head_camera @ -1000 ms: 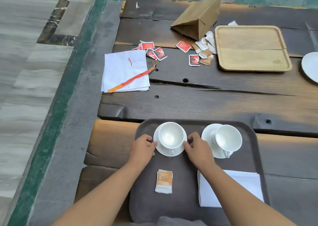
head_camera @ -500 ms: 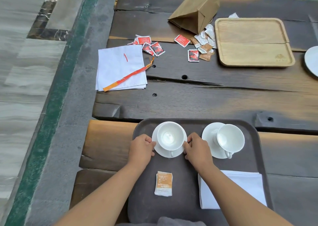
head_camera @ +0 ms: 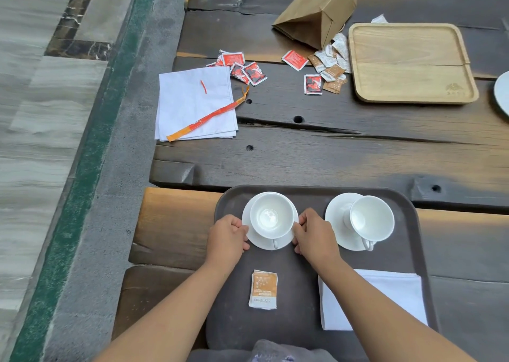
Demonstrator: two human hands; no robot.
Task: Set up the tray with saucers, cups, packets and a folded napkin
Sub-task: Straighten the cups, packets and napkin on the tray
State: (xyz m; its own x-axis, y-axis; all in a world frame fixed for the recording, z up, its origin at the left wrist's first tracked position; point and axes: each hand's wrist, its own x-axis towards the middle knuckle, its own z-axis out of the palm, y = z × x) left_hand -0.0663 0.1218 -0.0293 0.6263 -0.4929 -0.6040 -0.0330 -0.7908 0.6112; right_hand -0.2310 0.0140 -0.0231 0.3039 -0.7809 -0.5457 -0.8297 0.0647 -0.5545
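A dark brown tray (head_camera: 407,254) lies at the near table edge. On its far left stands a white cup (head_camera: 271,215) on a white saucer (head_camera: 263,241); my left hand (head_camera: 227,236) grips the saucer's left rim and my right hand (head_camera: 314,235) grips its right rim. A second cup (head_camera: 371,218) leans on its own saucer (head_camera: 337,218) at the tray's far right. An orange-and-white packet (head_camera: 263,290) lies in the tray's middle. A folded white napkin (head_camera: 394,292) lies at the tray's right, partly under my right forearm.
Farther off on the dark plank table are a stack of white napkins (head_camera: 192,102) with an orange strip, scattered red packets (head_camera: 242,66), more packets (head_camera: 327,66) beside a brown paper bag (head_camera: 319,9), a wooden tray (head_camera: 410,61) and a white plate edge (head_camera: 502,91). The floor drops away left.
The view has shifted slightly. Both hands stay on the left saucer's rim, and the cup and saucer have barely moved.
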